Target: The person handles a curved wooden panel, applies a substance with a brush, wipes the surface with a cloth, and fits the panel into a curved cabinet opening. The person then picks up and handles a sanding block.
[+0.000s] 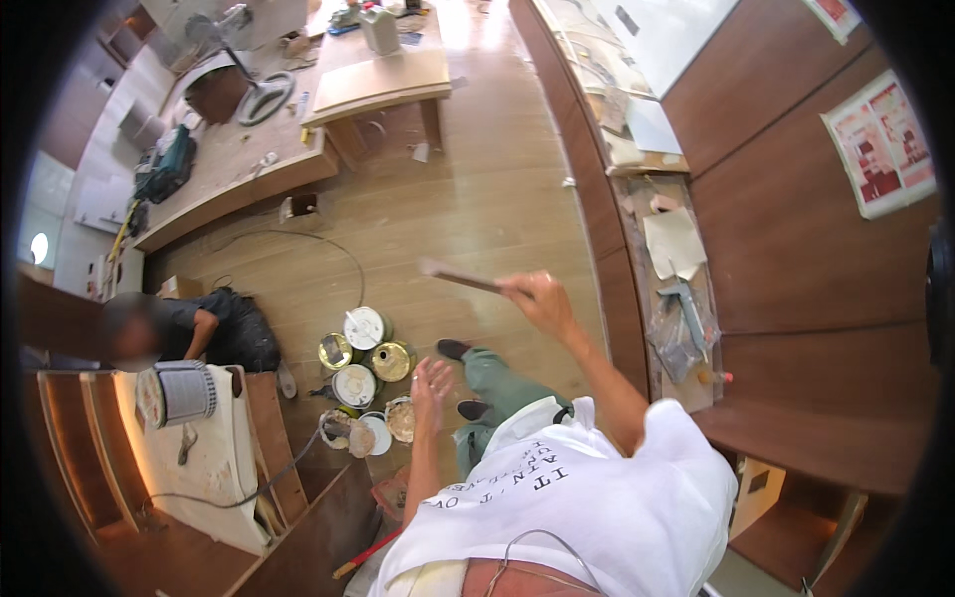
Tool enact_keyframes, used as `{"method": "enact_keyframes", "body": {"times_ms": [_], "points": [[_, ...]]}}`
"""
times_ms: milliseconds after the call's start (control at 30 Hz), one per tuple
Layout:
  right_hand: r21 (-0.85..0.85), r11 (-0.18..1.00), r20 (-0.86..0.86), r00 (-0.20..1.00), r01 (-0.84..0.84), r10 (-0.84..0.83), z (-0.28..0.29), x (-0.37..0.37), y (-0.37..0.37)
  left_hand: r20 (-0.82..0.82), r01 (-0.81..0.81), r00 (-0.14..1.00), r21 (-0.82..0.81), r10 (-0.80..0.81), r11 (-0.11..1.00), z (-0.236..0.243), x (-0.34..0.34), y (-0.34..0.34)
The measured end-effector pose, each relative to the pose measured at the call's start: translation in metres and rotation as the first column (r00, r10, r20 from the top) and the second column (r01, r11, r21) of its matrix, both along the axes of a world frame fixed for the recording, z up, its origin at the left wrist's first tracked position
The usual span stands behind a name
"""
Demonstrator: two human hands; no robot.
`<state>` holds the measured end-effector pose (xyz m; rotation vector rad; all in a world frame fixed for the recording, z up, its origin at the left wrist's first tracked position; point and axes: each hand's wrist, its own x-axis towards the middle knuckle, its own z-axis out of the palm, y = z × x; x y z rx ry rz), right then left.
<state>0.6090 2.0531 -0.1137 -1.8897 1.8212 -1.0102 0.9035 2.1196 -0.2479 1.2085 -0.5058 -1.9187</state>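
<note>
My right hand (542, 298) grips one end of a long, thin brown tool (466, 278). It points left over the floor, and its far end is pale and slightly wider; I cannot make out its exact kind. My left hand (430, 393) is raised with fingers apart and holds nothing. Just left of that hand, in this view, stand several cans on the floor, among them a white-topped can (354, 386) and a gold-topped can (392, 361). Closer to me are an open bucket of pale material (401, 420) and a white lid (375, 435).
A person (224, 333) in dark clothes is low down at the left, near a ribbed metal can (177, 393) on a cabinet panel. A wooden bench (383, 85) stands ahead. Along the right runs a ledge with a caulking gun (686, 308). A cable (343, 249) crosses the floor.
</note>
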Motion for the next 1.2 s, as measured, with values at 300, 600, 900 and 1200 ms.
{"method": "enact_keyframes", "body": {"times_ms": [300, 600, 900, 1200], "points": [[0.312, 0.937, 0.002, 0.986, -0.158, 0.165, -0.056, -0.038, 0.029, -0.205, 0.041, 0.979, 0.208, 0.002, 0.977, 0.053, -0.154, -0.069], [0.267, 0.909, 0.218, 0.938, -0.322, 0.268, -0.037, -0.172, -0.073, 0.315, -0.003, 0.948, 0.139, -0.041, 0.99, 0.022, -0.304, -0.207], [0.292, 0.952, 0.311, 0.933, 0.088, -0.182, -0.017, -0.315, -0.204, 0.173, -0.061, 0.983, -0.024, 0.064, 0.998, 0.066, -0.357, -0.344], [0.345, 0.859, 0.267, 0.839, 0.377, -0.475, -0.072, -0.453, -0.32, -0.026, 0.164, 0.985, -0.127, -0.168, 0.978, 0.06, -0.458, -0.55]]}}
